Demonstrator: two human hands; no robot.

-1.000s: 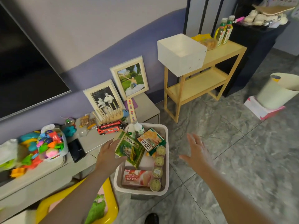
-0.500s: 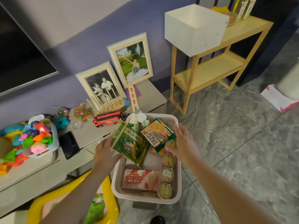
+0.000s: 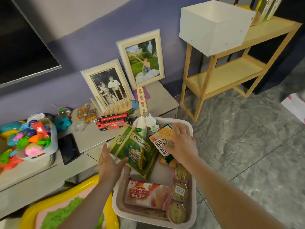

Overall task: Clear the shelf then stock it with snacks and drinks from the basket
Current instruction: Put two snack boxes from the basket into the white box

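A white basket (image 3: 192, 217) on the floor holds a green seed bag (image 3: 134, 150), an orange snack box (image 3: 162, 140), a pink wafer pack (image 3: 145, 195), two white bottles (image 3: 146, 125) and several round cups (image 3: 179, 190). My left hand (image 3: 109, 162) grips the green bag's lower left corner. My right hand (image 3: 182, 143) lies with spread fingers on the orange box. The wooden shelf (image 3: 231, 75) stands at the upper right, its lower board bare, with a white box (image 3: 212, 25) and bottles (image 3: 266, 7) on top.
A low grey cabinet (image 3: 92, 138) left of the basket carries two photo frames (image 3: 140, 58), a red toy bus (image 3: 113, 123), a black phone (image 3: 69, 148) and a bin of colourful toys (image 3: 34, 138). A yellow tray (image 3: 69, 210) lies below. Grey tiled floor (image 3: 247, 146) spreads to the right.
The view has closed in on the basket. My right hand came from above the floor onto the orange box. My left hand stayed on the green bag.
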